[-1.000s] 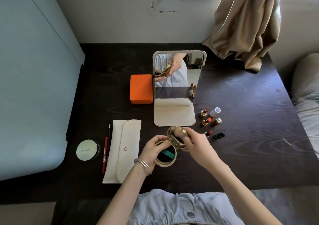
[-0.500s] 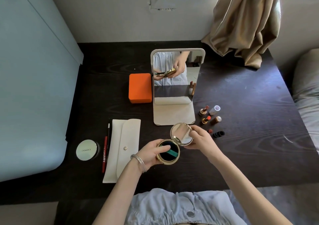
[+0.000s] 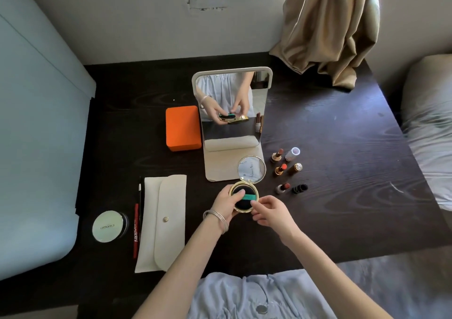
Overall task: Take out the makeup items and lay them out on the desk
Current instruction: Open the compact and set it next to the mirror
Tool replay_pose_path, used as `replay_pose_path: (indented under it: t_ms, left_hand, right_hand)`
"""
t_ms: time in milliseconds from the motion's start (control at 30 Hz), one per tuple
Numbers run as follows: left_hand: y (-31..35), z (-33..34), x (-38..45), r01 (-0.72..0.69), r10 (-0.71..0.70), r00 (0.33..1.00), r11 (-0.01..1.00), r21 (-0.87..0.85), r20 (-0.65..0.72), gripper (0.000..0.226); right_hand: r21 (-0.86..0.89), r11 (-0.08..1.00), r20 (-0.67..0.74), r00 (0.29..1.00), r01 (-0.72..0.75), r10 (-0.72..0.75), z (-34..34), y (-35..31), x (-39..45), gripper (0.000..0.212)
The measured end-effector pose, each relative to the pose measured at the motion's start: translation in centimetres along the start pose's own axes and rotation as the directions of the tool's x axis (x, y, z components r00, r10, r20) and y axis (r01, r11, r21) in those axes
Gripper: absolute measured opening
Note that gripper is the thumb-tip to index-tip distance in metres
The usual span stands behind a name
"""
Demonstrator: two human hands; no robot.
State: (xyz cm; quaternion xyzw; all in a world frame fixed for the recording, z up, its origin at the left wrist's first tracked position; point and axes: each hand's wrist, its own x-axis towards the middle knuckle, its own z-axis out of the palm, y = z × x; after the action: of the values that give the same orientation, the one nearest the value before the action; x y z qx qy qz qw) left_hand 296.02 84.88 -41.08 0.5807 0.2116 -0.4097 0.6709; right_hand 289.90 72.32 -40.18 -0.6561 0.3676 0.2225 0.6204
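The compact [image 3: 243,200] is gripped round its base by the left hand [image 3: 223,203], lid hinged open away. The puff's green strap [image 3: 249,197], lying crosswise, is pinched by the nearer right hand [image 3: 269,211].

Left hand [image 3: 223,202] holds the open round gold compact [image 3: 242,197]; right hand [image 3: 271,211] pinches its black puff's [image 3: 241,203] teal ribbon [image 3: 250,197].

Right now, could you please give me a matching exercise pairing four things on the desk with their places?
Things:
1. orange box
2. silver compact
3. gold compact
4. lipsticks

Places:
A. held in the left hand
B. right of the standing mirror
C. left of the standing mirror
D. left of the red pencil

Pairs: 1-C, 2-D, 3-A, 4-B
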Motion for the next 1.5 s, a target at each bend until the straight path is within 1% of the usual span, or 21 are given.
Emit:
replay_pose_path:
  t_ms: [67,133,200,233,300,433,600,900,1133,1267,1433,1500]
  left_hand:
    - [-0.3,0.1,0.6,-0.009,0.01,1.0,0.996,0.09,-0.015,0.022]
    - [-0.6,0.1,1.1,-0.052,0.072,0.995,0.965,0.256,-0.066,0.021]
    - [-0.6,0.2,1.4,-0.109,0.17,0.98,0.892,0.439,-0.103,0.025]
    - [-0.7,0.2,1.5,-0.121,0.207,0.971,0.855,0.504,-0.119,0.028]
    - [-0.9,0.2,1.8,-0.125,0.239,0.962,0.818,0.562,-0.134,0.033]
    - [-1.4,0.0,2.1,-0.097,0.253,0.958,0.732,0.674,-0.136,0.041]
    - [-1.6,0.2,2.8,-0.09,0.319,0.93,0.681,0.726,-0.184,0.04]
    - [-1.7,0.3,3.1,-0.076,0.333,0.92,0.67,0.739,-0.207,0.039]
    - [-1.7,0.5,3.0,-0.073,0.349,0.908,0.679,0.731,-0.233,0.039]
    - [-1.5,0.6,3.0,-0.06,0.333,0.909,0.702,0.709,-0.252,0.037]
    - [-1.4,0.3,2.4,-0.044,0.31,0.906,0.747,0.664,-0.289,0.033]
    - [-1.2,-0.5,1.6,-0.052,0.311,0.906,0.756,0.653,-0.288,0.031]
  right_hand:
    - [-0.043,0.999,-0.03,0.999,0.018,-0.02,0.0,0.2,0.4,0.019]
    - [-0.071,0.997,-0.053,0.998,0.027,-0.031,0.0,0.5,0.7,0.016]
    - [-0.075,0.997,-0.073,0.997,0.025,-0.03,0.1,0.7,1.2,0.014]
    - [-0.074,0.997,-0.087,0.996,0.019,-0.025,0.2,0.8,1.3,0.014]
    - [-0.072,0.997,-0.114,0.993,0.009,-0.017,0.2,1.1,1.6,0.015]
    - [-0.088,0.996,-0.167,0.986,0.002,-0.016,0.3,2.0,2.1,0.013]
    - [-0.106,0.994,-0.197,0.98,-0.005,-0.016,0.4,2.4,2.7,0.013]
    - [-0.105,0.994,-0.241,0.97,-0.017,-0.009,0.5,2.6,3.0,0.015]
    - [-0.096,0.995,-0.264,0.964,-0.012,-0.014,0.8,2.5,3.0,0.016]
    - [-0.092,0.996,-0.271,0.963,-0.018,-0.008,0.8,2.4,2.9,0.019]
    - [-0.07,0.997,-0.247,0.969,-0.04,0.022,0.5,2.1,2.6,0.028]
    - [-0.042,0.997,-0.224,0.974,-0.058,0.047,0.3,1.8,1.9,0.028]
